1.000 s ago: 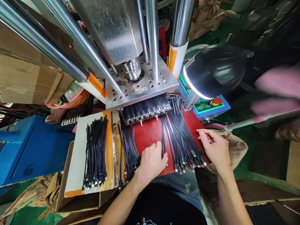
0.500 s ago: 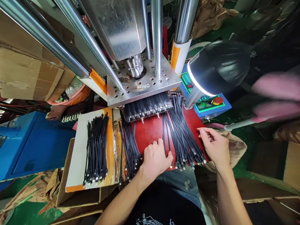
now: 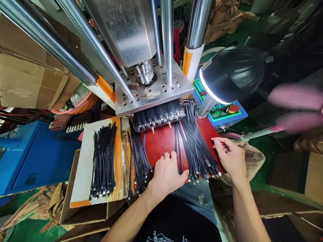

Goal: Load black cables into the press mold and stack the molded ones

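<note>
My left hand [image 3: 165, 173] rests over the front of the red work surface [image 3: 161, 143], fingers bent down and thumb stretched out to the right. Its thumb lies beside a few flat black cables [image 3: 178, 144]; the undersides of the fingers are hidden. My right hand [image 3: 230, 156] is at the surface's right edge, fingers loosely curled towards the thumb, with nothing visible in them. Between my hands a thick bundle of black cables [image 3: 199, 144] with metal plug ends fans out. Ahead, a black fixture [image 3: 158, 116] holds a row of plugs under the press plate [image 3: 156, 94].
Shiny press columns [image 3: 169, 43] rise around the plate. Left lie more black cables [image 3: 104, 158] on a white board [image 3: 84, 158]. A lit lamp [image 3: 232, 75] overhangs the blue control box [image 3: 224, 112] with its red button. At far right, pink fan blades [image 3: 295, 97] are blurred.
My left thumb has stretched slightly further right, covering a cable end seen before. My right hand keeps its pose; the view has shifted very slightly.
</note>
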